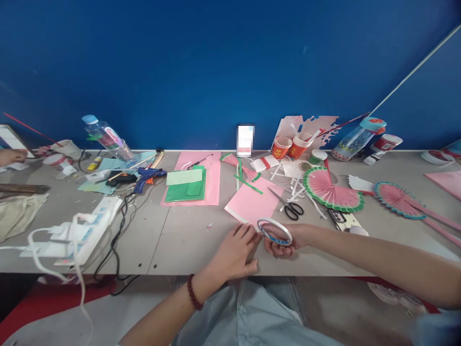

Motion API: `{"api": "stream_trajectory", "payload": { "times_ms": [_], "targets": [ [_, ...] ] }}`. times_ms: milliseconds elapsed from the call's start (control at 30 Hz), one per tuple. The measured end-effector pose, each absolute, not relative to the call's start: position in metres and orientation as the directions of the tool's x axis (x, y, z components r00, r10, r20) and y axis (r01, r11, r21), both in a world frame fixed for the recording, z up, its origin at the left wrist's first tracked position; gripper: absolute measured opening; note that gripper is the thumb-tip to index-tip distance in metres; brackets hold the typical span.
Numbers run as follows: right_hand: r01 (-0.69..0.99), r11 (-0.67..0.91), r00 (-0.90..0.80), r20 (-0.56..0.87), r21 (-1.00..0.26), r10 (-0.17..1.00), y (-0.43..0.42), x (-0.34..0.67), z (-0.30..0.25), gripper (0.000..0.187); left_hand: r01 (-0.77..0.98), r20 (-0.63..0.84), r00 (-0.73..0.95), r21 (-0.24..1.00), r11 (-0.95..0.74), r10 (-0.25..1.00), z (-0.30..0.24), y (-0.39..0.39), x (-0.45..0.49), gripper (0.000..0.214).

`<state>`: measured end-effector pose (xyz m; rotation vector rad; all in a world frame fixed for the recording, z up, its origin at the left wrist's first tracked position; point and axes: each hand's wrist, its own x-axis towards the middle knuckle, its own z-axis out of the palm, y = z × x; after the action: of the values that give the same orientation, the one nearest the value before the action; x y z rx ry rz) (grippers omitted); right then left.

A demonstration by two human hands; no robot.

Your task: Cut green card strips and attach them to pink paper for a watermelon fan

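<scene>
My right hand point(297, 236) grips a white-rimmed roll of tape point(277, 224) with blue marks on its inside, just off the near corner of a pink sheet of paper point(257, 199). Fingers stretched out, my left hand point(232, 252) lies along that sheet's near edge, its fingertips close to the roll. A whitish strip runs along the sheet's left edge. Black-handled scissors point(293, 210) rest with their blades over the paper's right side. Green paper strips point(248, 184) lie across its far corner. Whether tape stretches between my hands is too small to tell.
Pink watermelon-patterned paper fans point(334, 192) and white scraps point(297, 187) lie to the right, red paper cups point(281, 147) behind. Green paper point(185, 187) is stacked at centre left. A blue glue gun point(147, 177) and a white power strip point(99, 230) with cables lie further left.
</scene>
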<state>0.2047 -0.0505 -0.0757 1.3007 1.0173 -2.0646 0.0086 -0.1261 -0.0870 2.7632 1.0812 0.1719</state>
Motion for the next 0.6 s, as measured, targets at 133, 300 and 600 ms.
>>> {"api": "stream_trajectory", "payload": {
  "times_ms": [133, 300, 600],
  "targets": [
    [0.668, -0.639, -0.462, -0.886, -0.381, 0.045, -0.059, 0.214, -0.077, 0.073, 0.663, 0.057, 0.721, 0.231, -0.712, 0.69, -0.087, -0.126, 0.008, 0.059],
    [0.508, -0.724, -0.577, -0.809, -0.466, 0.115, -0.063, 0.216, -0.078, 0.056, 0.659, 0.074, 0.709, 0.284, -0.697, 0.701, -0.085, -0.127, 0.009, 0.05],
    [0.518, -0.677, -0.632, -0.767, -0.523, 0.109, -0.05, 0.211, -0.08, 0.049, 0.715, 0.084, 0.659, 0.239, -0.657, 0.747, -0.101, -0.136, 0.014, 0.058]
  ]
}}
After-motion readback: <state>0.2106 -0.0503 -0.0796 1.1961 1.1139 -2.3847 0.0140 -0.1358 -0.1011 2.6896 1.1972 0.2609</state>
